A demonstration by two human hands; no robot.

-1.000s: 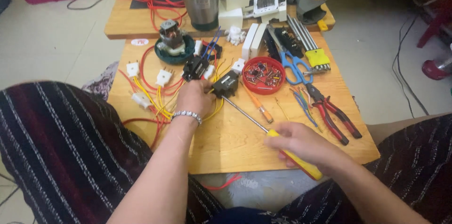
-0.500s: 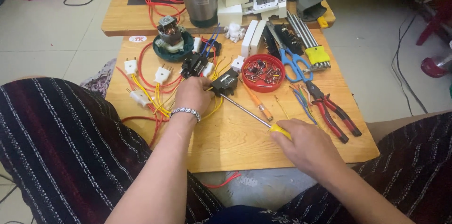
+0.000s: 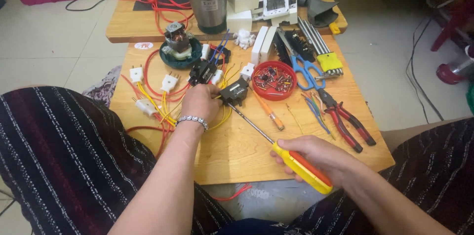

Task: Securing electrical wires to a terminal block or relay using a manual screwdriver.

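My left hand (image 3: 198,102), with a beaded bracelet on the wrist, rests on the low wooden table (image 3: 232,153) and pinches a small black electrical part (image 3: 234,90) with yellow wires. My right hand (image 3: 321,158) grips the yellow and orange handle of a long screwdriver (image 3: 296,164). Its metal shaft runs up and left, and the tip touches the black part. A second black part (image 3: 201,71) lies just above my left hand.
Around lie white plugs (image 3: 168,82) on red and yellow wires, a small motor (image 3: 177,42) on a green base, a red dish of small parts (image 3: 273,80), blue scissors (image 3: 302,67), red pliers (image 3: 345,121) and a small orange screwdriver (image 3: 269,112). A metal canister (image 3: 210,3) stands on the farther table.
My right hand has slid back toward me along the screwdriver's handle, and the tip has come to the black part. My left hand has stayed on the part.
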